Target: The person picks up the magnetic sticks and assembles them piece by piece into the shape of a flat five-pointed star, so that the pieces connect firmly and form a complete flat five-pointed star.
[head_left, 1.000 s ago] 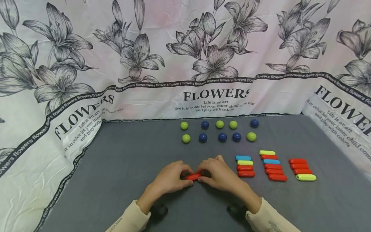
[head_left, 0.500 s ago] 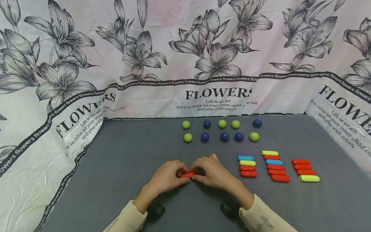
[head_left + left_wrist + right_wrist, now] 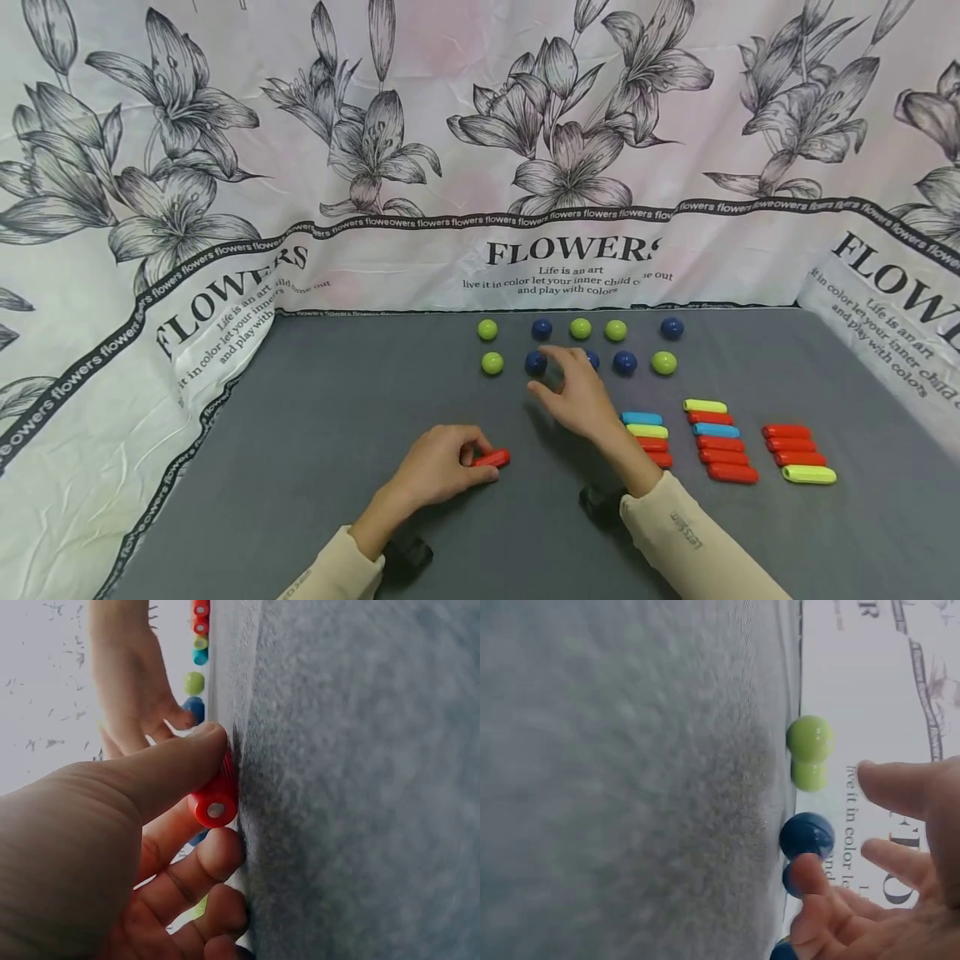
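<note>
My left hand (image 3: 431, 465) pinches a short red rod (image 3: 492, 458) between thumb and fingers, close over the grey table. In the left wrist view, a silvery disc shows in the near end of the rod (image 3: 215, 808). Farther forward, my right hand (image 3: 583, 398) reaches over the table with thumb and fingers spread, right by a blue ball (image 3: 535, 363) in the front row. From the right wrist, that blue ball (image 3: 807, 835) lies just beyond the fingertips, with nothing held. Another blue ball (image 3: 592, 359) is partly hidden behind this hand.
Green and blue balls stand in two rows at the back, among them a green ball (image 3: 492, 363) and a blue ball (image 3: 672, 328). On the right lie stacks of red, yellow and blue rods (image 3: 722, 444), one partly covered by my right forearm. A flower-printed cloth (image 3: 405, 267) rises behind.
My right hand has left the red rod and moved forward to the blue balls, its fingers opening. My left hand stays low at the front, still pinching the rod.
</note>
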`<state>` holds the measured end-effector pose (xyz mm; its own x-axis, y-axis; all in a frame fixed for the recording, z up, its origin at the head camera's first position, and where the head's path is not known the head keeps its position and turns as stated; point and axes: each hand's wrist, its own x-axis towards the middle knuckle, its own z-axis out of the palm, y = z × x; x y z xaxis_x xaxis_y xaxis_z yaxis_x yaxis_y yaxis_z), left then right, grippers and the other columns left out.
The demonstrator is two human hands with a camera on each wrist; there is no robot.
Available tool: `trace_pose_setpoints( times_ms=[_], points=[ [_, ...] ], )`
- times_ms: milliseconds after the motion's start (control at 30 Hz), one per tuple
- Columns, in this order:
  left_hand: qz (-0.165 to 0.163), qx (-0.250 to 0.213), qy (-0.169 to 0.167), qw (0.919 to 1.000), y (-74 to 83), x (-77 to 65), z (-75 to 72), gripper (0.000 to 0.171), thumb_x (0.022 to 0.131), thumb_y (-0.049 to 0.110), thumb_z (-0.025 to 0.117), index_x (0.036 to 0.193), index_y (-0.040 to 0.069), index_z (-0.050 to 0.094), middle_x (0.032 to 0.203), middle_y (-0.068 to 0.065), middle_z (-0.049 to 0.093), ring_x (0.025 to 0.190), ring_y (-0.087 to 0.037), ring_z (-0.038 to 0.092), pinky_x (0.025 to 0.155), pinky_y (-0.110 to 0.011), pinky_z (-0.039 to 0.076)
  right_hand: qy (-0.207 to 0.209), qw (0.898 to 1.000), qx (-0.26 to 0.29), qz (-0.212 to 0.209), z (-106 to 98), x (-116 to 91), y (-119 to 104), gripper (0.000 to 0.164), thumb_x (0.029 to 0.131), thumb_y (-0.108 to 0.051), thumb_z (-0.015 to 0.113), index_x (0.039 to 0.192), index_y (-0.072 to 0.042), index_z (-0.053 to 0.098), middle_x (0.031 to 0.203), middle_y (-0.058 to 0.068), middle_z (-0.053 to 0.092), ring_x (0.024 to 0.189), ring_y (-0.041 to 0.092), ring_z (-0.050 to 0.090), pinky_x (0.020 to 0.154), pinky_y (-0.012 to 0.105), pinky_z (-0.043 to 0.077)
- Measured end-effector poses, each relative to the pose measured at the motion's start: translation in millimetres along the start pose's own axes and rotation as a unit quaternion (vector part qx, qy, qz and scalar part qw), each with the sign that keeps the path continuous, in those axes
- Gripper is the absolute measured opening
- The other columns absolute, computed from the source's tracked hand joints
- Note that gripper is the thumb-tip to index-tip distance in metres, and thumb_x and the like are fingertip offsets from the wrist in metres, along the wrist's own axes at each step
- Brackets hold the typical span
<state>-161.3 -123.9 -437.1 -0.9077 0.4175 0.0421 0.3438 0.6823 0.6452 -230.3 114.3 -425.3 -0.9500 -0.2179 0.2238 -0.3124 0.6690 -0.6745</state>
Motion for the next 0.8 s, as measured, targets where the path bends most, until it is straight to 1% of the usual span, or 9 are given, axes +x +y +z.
trace_pose_setpoints(
  times_ms=[67,100,200,333,467,567,633,733,800],
  points=[
    [-0.002,-0.003,0.006,1.0000,-1.0,-0.3,1.0,0.016,0.083,0.030,0.085,0.094,0.021,0.077,0.061,0.010,0.051,0.050,-0.003,0.043,0.050,-0.022,0.036,-0.021,1.000,-0.019,-0.004,1.4,4.2,1.8,0.064,0.093,-0.022,0.073,0.151,-0.008,0.048,0.142,0.026,0.048,0.097,0.033,0.066,0.085,0.050,0.053],
    [-0.003,-0.003,0.009,1.0000,-1.1,-0.2,1.1,0.016,0.083,0.030,0.085,0.094,0.021,0.077,0.061,0.010,0.051,0.050,-0.003,0.043,0.050,-0.022,0.036,-0.033,0.999,-0.028,-0.009,1.7,6.1,2.5,0.065,0.094,-0.021,0.072,0.152,-0.009,0.046,0.143,0.026,0.048,0.103,0.037,0.065,0.089,0.054,0.052],
    [0.002,0.000,0.012,0.9999,-1.2,-0.5,0.9,0.016,0.083,0.030,0.085,0.094,0.021,0.076,0.061,0.010,0.051,0.050,-0.004,0.042,0.050,-0.022,0.035,-0.058,0.997,-0.046,-0.016,1.9,8.1,4.0,0.058,0.096,-0.017,0.069,0.149,-0.012,0.049,0.135,0.025,0.054,0.117,0.040,0.062,0.093,0.059,0.050],
    [0.007,0.005,0.011,0.9999,-1.4,-1.3,0.7,0.016,0.083,0.032,0.085,0.094,0.022,0.076,0.062,0.010,0.051,0.051,-0.003,0.042,0.051,-0.021,0.035,-0.072,0.995,-0.072,-0.020,2.0,6.2,6.1,0.048,0.095,-0.015,0.071,0.140,-0.015,0.055,0.119,0.018,0.063,0.106,0.032,0.065,0.083,0.052,0.053],
    [0.005,0.008,0.012,0.9999,-1.9,-1.8,1.3,0.016,0.083,0.032,0.085,0.094,0.024,0.076,0.062,0.010,0.051,0.051,-0.004,0.042,0.051,-0.022,0.035,-0.072,0.993,-0.091,-0.029,0.6,7.9,5.9,0.045,0.095,-0.016,0.071,0.137,-0.013,0.055,0.096,0.011,0.067,0.081,0.022,0.064,0.067,0.040,0.050],
    [0.004,0.008,0.009,0.9999,-2.3,-1.7,1.7,0.016,0.084,0.033,0.084,0.095,0.024,0.076,0.061,0.010,0.052,0.050,-0.004,0.043,0.051,-0.022,0.036,-0.069,0.993,-0.096,-0.018,-1.2,11.0,5.4,0.045,0.095,-0.015,0.071,0.136,-0.009,0.054,0.083,0.009,0.067,0.068,0.020,0.061,0.060,0.037,0.048],
    [0.005,0.009,0.007,0.9999,-2.5,-0.9,2.0,0.017,0.084,0.033,0.084,0.096,0.024,0.076,0.062,0.010,0.052,0.050,-0.004,0.043,0.051,-0.022,0.036,-0.072,0.992,-0.101,-0.004,-2.6,11.7,6.5,0.044,0.096,-0.015,0.070,0.136,-0.007,0.055,0.083,0.011,0.070,0.068,0.022,0.064,0.062,0.040,0.050],
    [0.006,0.006,0.003,1.0000,-3.9,0.9,2.2,0.017,0.085,0.034,0.083,0.096,0.024,0.076,0.061,0.011,0.052,0.050,-0.004,0.044,0.051,-0.023,0.037,-0.085,0.991,-0.106,0.010,-3.9,10.6,9.1,0.039,0.096,-0.019,0.070,0.132,-0.007,0.060,0.092,0.012,0.072,0.077,0.026,0.068,0.069,0.045,0.052],
    [0.006,0.001,0.005,1.0000,-5.8,2.8,1.8,0.016,0.086,0.034,0.082,0.097,0.024,0.076,0.062,0.011,0.053,0.050,-0.004,0.045,0.051,-0.023,0.038,-0.101,0.990,-0.097,0.002,-5.4,9.2,10.8,0.036,0.096,-0.022,0.071,0.128,-0.008,0.064,0.094,0.010,0.072,0.080,0.024,0.067,0.072,0.044,0.052]
  ],
)
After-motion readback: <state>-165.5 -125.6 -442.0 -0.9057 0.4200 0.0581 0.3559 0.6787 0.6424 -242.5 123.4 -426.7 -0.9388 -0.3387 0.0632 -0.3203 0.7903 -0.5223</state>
